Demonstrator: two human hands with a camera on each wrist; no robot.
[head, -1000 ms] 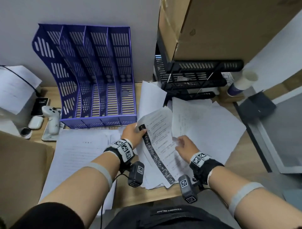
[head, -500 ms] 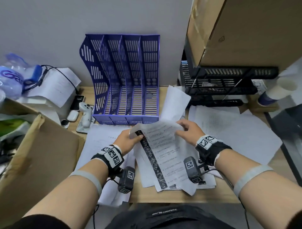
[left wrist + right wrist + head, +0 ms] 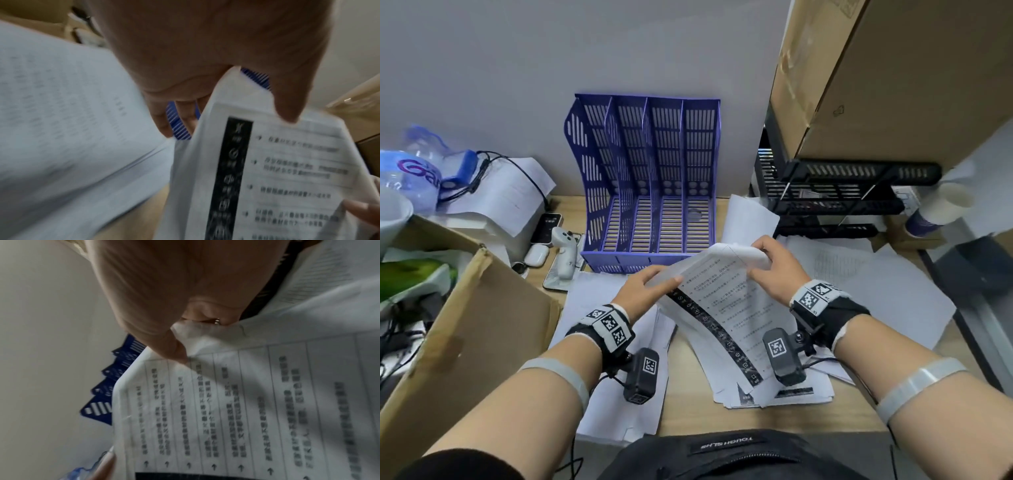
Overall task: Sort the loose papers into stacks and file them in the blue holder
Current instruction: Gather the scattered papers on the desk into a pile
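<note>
Both hands hold a printed sheet [image 3: 726, 308] with a black strip down its left side, lifted above the desk. My left hand [image 3: 650, 284] pinches its top left corner, thumb on the print [image 3: 287, 113]. My right hand [image 3: 767, 263] grips the curled top right corner [image 3: 197, 337]. The blue holder [image 3: 650, 178] stands upright against the wall just behind the sheet, and the compartments I can see hold nothing. A small pile of papers [image 3: 784, 390] lies under the sheet, more loose papers [image 3: 876, 284] spread to the right, and another stack [image 3: 616, 387] lies under my left forearm.
An open cardboard box [image 3: 465, 325] stands at the left front. A black wire tray rack [image 3: 832, 195] with a large carton [image 3: 893, 75] on top fills the right back. A phone, earbuds case and white controller [image 3: 563, 251] lie left of the holder. A paper cup [image 3: 938, 209] stands far right.
My right hand has moved from the sheet's middle up to its top right corner, and both hands have lifted the sheet's top edge. The head view has swung left.
</note>
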